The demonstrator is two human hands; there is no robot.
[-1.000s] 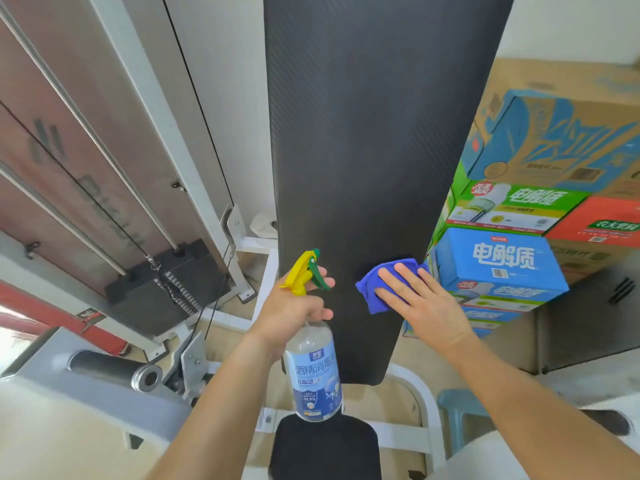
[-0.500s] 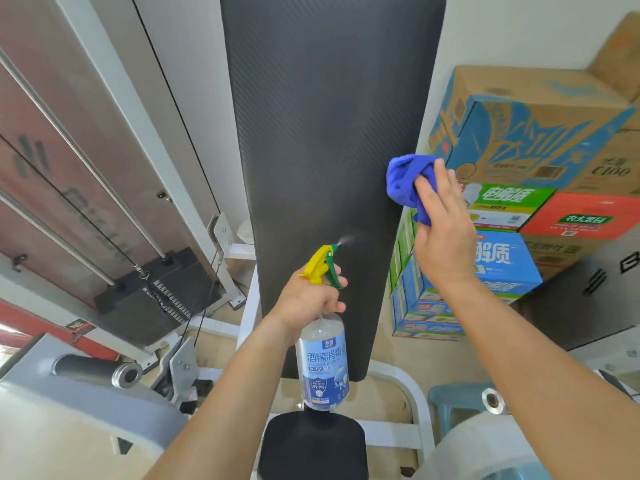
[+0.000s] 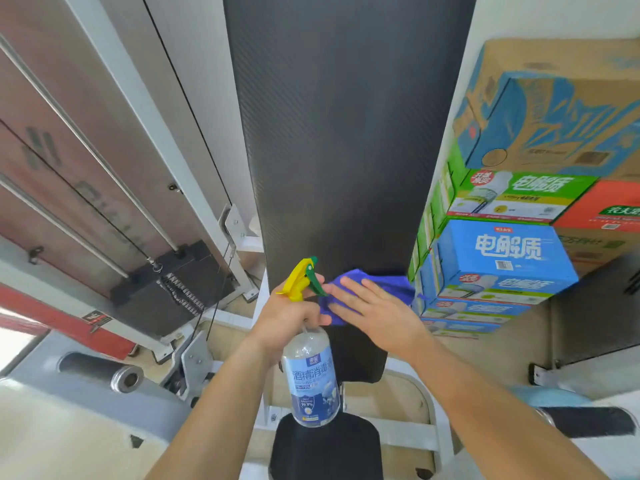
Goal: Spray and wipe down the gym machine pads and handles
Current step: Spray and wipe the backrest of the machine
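Note:
A tall black back pad (image 3: 346, 133) of the gym machine fills the centre of the view. My left hand (image 3: 291, 317) grips the neck of a clear spray bottle (image 3: 311, 379) with a blue label and a yellow and green trigger, held in front of the pad's lower part. My right hand (image 3: 377, 313) lies flat with straight fingers and presses a blue cloth (image 3: 384, 284) against the lower part of the pad. A small black seat pad (image 3: 325, 448) sits below the bottle.
A weight stack with steel guide rods (image 3: 173, 285) stands to the left behind a white frame post. Stacked cardboard drink boxes (image 3: 502, 258) crowd the right side of the pad. A grey padded roller (image 3: 100, 370) lies at lower left and a black handle grip (image 3: 585, 422) at lower right.
My right hand has swept the blue cloth from the pad's upper right edge down to its lower part, beside the bottle's trigger. The spray mist seen half a second ago has gone.

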